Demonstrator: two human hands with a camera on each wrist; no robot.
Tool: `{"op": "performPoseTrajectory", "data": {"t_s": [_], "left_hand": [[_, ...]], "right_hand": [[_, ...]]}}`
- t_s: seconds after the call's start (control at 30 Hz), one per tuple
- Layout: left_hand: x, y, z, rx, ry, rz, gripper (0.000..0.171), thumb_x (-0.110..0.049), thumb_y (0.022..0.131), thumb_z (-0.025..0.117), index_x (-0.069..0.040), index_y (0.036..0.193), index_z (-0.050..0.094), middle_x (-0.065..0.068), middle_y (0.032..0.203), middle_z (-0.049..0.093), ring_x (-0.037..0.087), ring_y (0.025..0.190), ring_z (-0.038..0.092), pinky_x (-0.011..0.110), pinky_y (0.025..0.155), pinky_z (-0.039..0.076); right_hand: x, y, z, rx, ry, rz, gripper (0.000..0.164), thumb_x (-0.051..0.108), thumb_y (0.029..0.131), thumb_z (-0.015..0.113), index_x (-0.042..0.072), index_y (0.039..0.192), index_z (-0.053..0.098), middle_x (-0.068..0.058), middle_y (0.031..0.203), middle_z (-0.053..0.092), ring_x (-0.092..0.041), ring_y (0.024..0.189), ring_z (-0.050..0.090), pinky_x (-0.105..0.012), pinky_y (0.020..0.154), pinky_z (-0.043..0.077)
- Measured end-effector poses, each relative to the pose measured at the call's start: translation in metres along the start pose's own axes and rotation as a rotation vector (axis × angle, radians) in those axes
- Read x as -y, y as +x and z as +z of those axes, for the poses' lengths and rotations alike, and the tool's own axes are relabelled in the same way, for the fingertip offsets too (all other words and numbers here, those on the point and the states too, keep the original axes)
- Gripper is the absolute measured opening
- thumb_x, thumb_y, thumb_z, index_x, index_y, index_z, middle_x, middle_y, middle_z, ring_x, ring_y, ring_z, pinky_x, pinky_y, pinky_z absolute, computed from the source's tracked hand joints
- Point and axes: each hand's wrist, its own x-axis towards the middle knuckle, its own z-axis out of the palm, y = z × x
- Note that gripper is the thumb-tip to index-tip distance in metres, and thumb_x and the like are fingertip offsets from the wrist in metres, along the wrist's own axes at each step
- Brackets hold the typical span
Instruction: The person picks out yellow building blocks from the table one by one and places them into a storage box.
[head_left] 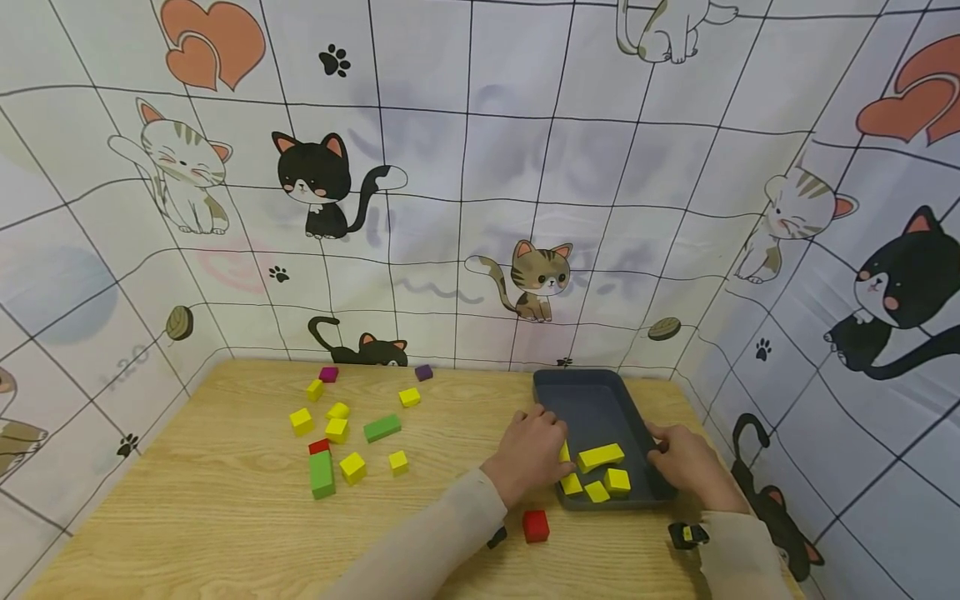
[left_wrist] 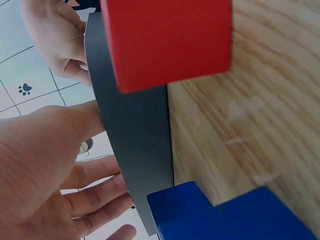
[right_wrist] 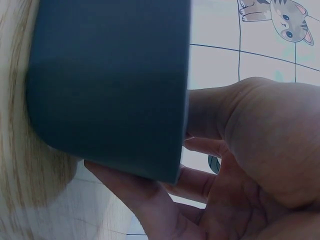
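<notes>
A dark grey tray (head_left: 585, 400) stands on the right of the table, with several yellow blocks (head_left: 600, 456) inside near its front end. My right hand (head_left: 693, 462) grips the tray's right rim, thumb and fingers on it in the right wrist view. My left hand (head_left: 528, 450) reaches over the left rim. A yellow block (head_left: 564, 452) shows between its thumb and fingers, partly covered. In the left wrist view those fingertips vanish behind the tray wall (left_wrist: 135, 130), so whether they pinch the block is unclear. A red block (head_left: 536, 527) lies just before the tray.
On the table's left lie scattered yellow cubes (head_left: 352, 468), two green blocks (head_left: 382, 428), a small red block (head_left: 318, 447), a magenta block (head_left: 327, 375) and a purple block (head_left: 423, 372). Blue blocks (left_wrist: 240, 220) appear near the tray in the left wrist view. Cat-print curtains (head_left: 465, 183) surround the table.
</notes>
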Motion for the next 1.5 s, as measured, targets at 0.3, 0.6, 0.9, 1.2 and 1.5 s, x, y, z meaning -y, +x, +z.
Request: {"op": "performPoseTrajectory", "data": {"t_s": [0.3, 0.6, 0.9, 1.2, 1.5], "left_hand": [[0.002, 0.000, 0.001, 0.025, -0.008, -0.002, 0.047, -0.060, 0.084, 0.074, -0.022, 0.111, 0.071, -0.007, 0.106, 0.062, 0.015, 0.100, 0.048, 0.038, 0.089, 0.045], [0.007, -0.009, -0.007, -0.007, -0.070, 0.039, 0.042, -0.055, 0.087, 0.073, -0.024, 0.116, 0.070, -0.008, 0.107, 0.060, 0.015, 0.099, 0.051, 0.040, 0.090, 0.047], [0.023, -0.018, -0.016, -0.024, -0.105, 0.010, 0.042, -0.051, 0.089, 0.071, -0.025, 0.123, 0.069, -0.004, 0.119, 0.062, 0.019, 0.112, 0.057, 0.043, 0.093, 0.049], [0.054, -0.046, -0.027, -0.038, -0.163, -0.047, 0.047, -0.050, 0.091, 0.071, -0.020, 0.127, 0.066, -0.002, 0.118, 0.061, 0.018, 0.103, 0.058, 0.043, 0.088, 0.050], [0.093, -0.086, -0.030, -0.105, -0.187, -0.117, 0.048, -0.049, 0.090, 0.072, -0.019, 0.127, 0.066, 0.000, 0.117, 0.060, 0.021, 0.105, 0.057, 0.043, 0.085, 0.050]], "right_hand": [[0.003, 0.001, 0.000, -0.007, -0.007, -0.005, 0.060, 0.008, 0.093, 0.065, 0.000, 0.148, 0.043, -0.026, 0.112, 0.065, -0.026, 0.083, 0.062, -0.043, 0.066, 0.053], [0.004, 0.002, 0.000, -0.005, -0.015, 0.004, 0.060, 0.009, 0.092, 0.065, 0.000, 0.148, 0.043, -0.026, 0.112, 0.065, -0.025, 0.081, 0.062, -0.041, 0.065, 0.053], [0.002, 0.001, -0.002, -0.008, -0.013, 0.024, 0.060, 0.009, 0.092, 0.065, 0.001, 0.148, 0.043, -0.028, 0.112, 0.065, -0.027, 0.083, 0.062, -0.044, 0.067, 0.054], [0.003, 0.000, -0.004, -0.007, -0.014, 0.029, 0.060, 0.010, 0.092, 0.065, 0.000, 0.148, 0.043, -0.029, 0.113, 0.064, -0.028, 0.084, 0.063, -0.045, 0.068, 0.054], [0.003, 0.001, -0.001, -0.006, 0.000, 0.038, 0.060, 0.010, 0.093, 0.065, 0.002, 0.148, 0.044, -0.027, 0.113, 0.065, -0.026, 0.082, 0.061, -0.044, 0.068, 0.053]]}}
